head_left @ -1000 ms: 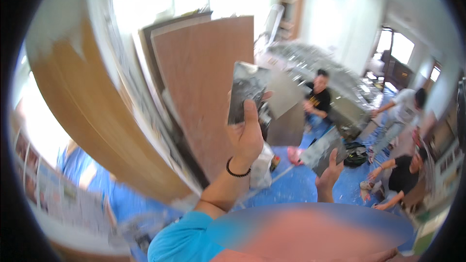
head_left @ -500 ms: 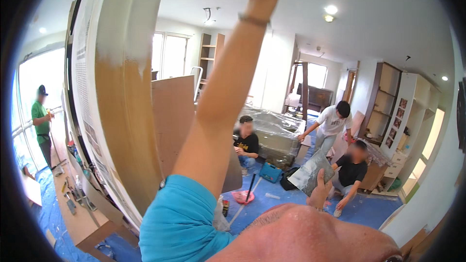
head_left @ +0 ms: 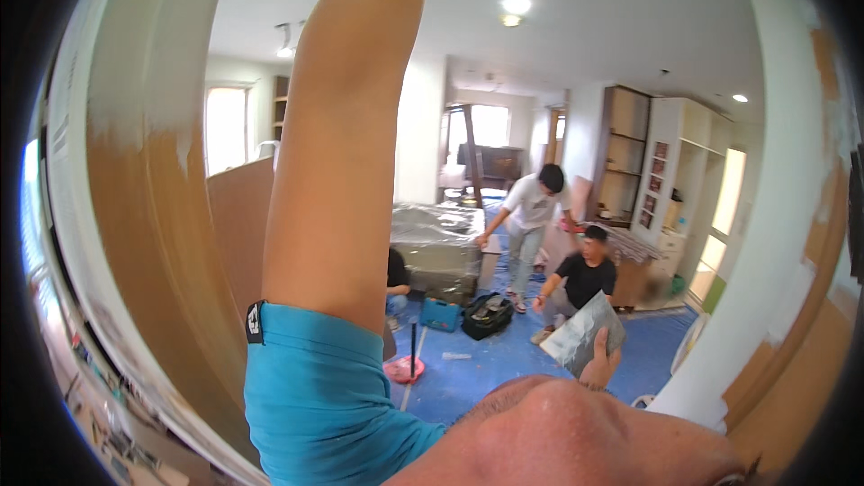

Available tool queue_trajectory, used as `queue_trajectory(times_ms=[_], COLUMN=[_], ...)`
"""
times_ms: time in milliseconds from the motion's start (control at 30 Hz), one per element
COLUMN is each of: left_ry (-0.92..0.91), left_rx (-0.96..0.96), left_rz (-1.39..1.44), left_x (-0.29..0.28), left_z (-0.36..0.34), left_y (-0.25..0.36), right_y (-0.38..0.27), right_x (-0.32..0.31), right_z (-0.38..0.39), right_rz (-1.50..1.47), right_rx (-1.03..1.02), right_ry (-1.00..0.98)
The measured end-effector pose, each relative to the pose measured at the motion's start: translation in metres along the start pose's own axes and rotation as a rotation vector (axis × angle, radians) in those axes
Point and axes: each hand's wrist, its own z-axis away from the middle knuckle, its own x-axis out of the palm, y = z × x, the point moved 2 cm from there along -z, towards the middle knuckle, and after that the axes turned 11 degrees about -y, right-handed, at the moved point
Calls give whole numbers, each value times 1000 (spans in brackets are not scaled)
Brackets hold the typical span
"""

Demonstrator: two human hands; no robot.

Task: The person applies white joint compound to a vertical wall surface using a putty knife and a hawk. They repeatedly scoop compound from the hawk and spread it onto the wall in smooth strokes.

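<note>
My left arm reaches straight up past the top edge, so that hand and anything in it are out of sight; its upper part wears a blue sleeve. Low on the right, my right hand (head_left: pixel 601 360) grips a grey metal plate (head_left: pixel 576 333) smeared with pale paste, thumb over its face. To my left stands a tall column (head_left: pixel 153 243) with whitish coating over bare brown board. Another patchy white-and-brown upright (head_left: pixel 756 306) curves along the right rim.
Co-workers (head_left: pixel 540 216) stand, crouch (head_left: pixel 585 274) and sit beside plastic-wrapped furniture (head_left: pixel 441 252). On the blue floor sheet (head_left: pixel 486 364) are a blue case (head_left: pixel 438 313), a black bag (head_left: pixel 486 315) and a pink basin (head_left: pixel 391 369). Open cabinets (head_left: pixel 621 153) line the back right.
My left hand, earlier mid-view holding a smeared tool, has risen out of the top edge. The view has swung, shifting the room leftward since half a second ago. The right hand still holds its plate.
</note>
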Motion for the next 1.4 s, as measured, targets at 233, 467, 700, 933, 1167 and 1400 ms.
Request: queue_trajectory(times_ms=[233,467,700,933,1167,1400], left_ry=[-18,62,32,-7,10,-54], left_rx=[-148,-171,-207,-224,-194,-234], left_rz=[132,56,37,37,98,52], left_x=[8,12,14,19,13,16], left_z=[-6,-14,-24,-29,-35,-43], left_y=[10,15,3,6,11,9], right_y=[-30,-43,-55,-58,-59,-62], right_x=[-29,-53,-71,-83,-83,-80], right_z=[66,82,74,75,79,81], right_rz=[54,2,73,97,112,136], right_rx=[23,-17,-7,47,-23,-24], right_ry=[139,138,174,274,242,272])
